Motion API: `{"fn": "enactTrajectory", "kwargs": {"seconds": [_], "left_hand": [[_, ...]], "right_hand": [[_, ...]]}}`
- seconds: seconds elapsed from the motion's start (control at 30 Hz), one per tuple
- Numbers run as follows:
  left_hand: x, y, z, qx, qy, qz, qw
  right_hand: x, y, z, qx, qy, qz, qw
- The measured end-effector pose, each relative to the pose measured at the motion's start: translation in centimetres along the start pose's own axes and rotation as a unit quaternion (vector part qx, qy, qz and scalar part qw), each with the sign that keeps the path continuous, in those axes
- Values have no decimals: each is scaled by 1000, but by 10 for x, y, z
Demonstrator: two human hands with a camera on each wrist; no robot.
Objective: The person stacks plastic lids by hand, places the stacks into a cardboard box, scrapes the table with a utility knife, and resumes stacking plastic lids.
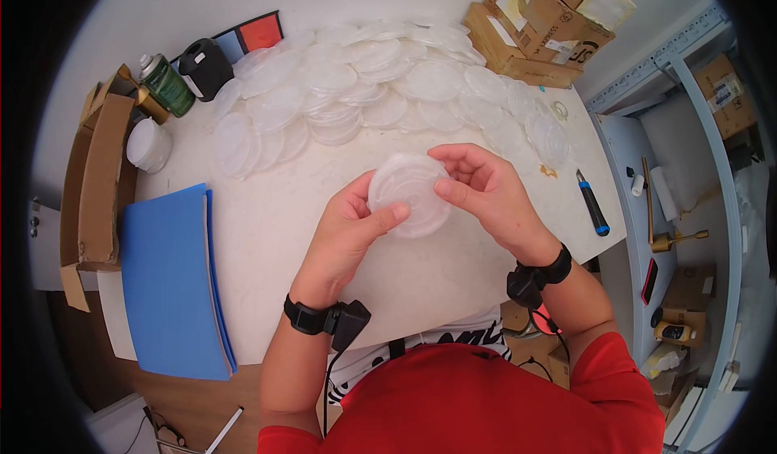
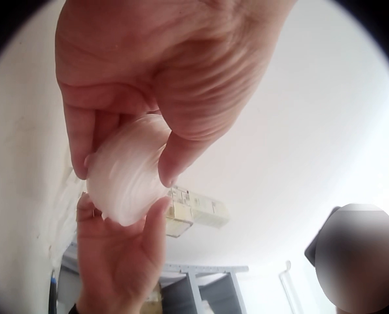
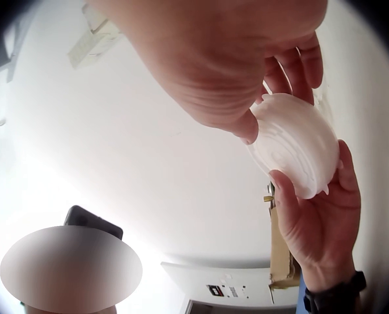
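Head view downward; 2 wrist close-ups share held lids [image 2: 125, 173].

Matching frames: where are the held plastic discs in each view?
Head: held discs near centre.
Left wrist: held discs left of centre.
Right wrist: held discs right of centre.
Shared landmark: left hand, gripping the discs; it's left of them in head, above in left wrist, below in right wrist.

The person wears a bright red short-sleeved cloth shirt [image 1: 461, 401] and, at the white table's [image 1: 413, 288] near edge, a white garment with black print [image 1: 457, 333]. A black left wristband [image 1: 303, 318] and black right wristband [image 1: 560, 265] each bear a blocky black camera [image 1: 350, 324] with thin black cable [image 1: 327, 389].
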State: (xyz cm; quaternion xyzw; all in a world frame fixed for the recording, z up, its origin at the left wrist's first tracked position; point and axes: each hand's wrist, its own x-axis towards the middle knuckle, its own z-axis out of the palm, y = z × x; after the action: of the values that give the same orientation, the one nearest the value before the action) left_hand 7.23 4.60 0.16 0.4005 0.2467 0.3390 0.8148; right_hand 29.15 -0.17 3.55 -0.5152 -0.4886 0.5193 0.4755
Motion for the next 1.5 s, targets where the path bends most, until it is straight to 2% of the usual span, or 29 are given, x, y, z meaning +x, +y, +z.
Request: {"fn": "enactTrajectory", "kwargs": {"seconds": [0.17, 0.33, 0.53, 0.6, 0.63, 0.7, 0.73, 0.77, 0.83, 0.87, 0.93, 0.97, 1.03, 1.07, 1.13, 1.37, 1.5], "left_hand": [[0, 2, 2, 55, 3, -11, 998], [1, 1, 2, 56, 10, -30, 998], [3, -3, 2, 44, 36, -35, 998], [4, -4, 0, 47, 55, -41, 997], [5, -5, -2, 46, 58, -40, 996], [6, -7, -5, 46, 62, -39, 996], [6, -8, -5, 38, 60, -41, 997], [7, -8, -6, 30, 58, -43, 997], [8, -10, -9, 34, 60, -42, 997], [8, -10, -10, 37, 62, -44, 996], [7, -7, -6, 19, 62, -38, 997], [7, -6, -4, 1, 61, -34, 998], [6, -4, -5, -8, 62, -39, 997], [6, -4, -5, -18, 61, -46, 997], [5, -1, -4, -22, 68, -45, 996], [8, -5, -7, -49, 85, -49, 994], [8, -3, -7, -56, 94, -47, 993]], "right_hand": [[0, 4, 1, 6, 11, 9, 1000], [0, 2, 2, 18, 24, 34, 999], [8, 6, -4, 0, -15, 57, 998], [22, 6, -15, -86, 37, 35, 995], [31, 9, -22, -87, 37, 34, 995], [50, 13, -36, -283, 144, -73, 945], [58, 11, -39, -339, 163, -115, 919], [66, 11, -43, -339, 163, -117, 919], [81, 13, -51, -502, 155, -208, 825], [88, 15, -53, -502, 155, -210, 825], [103, 19, -56, -596, 134, -266, 746], [109, 21, -58, -595, 133, -267, 746], [117, 24, -60, -638, 114, -280, 708], [120, 26, -61, -638, 112, -281, 708], [124, 27, -60, -661, 118, -295, 679], [115, 16, -61, -621, 154, -355, 681], [91, 2, -56, -587, 181, -394, 684]]}}
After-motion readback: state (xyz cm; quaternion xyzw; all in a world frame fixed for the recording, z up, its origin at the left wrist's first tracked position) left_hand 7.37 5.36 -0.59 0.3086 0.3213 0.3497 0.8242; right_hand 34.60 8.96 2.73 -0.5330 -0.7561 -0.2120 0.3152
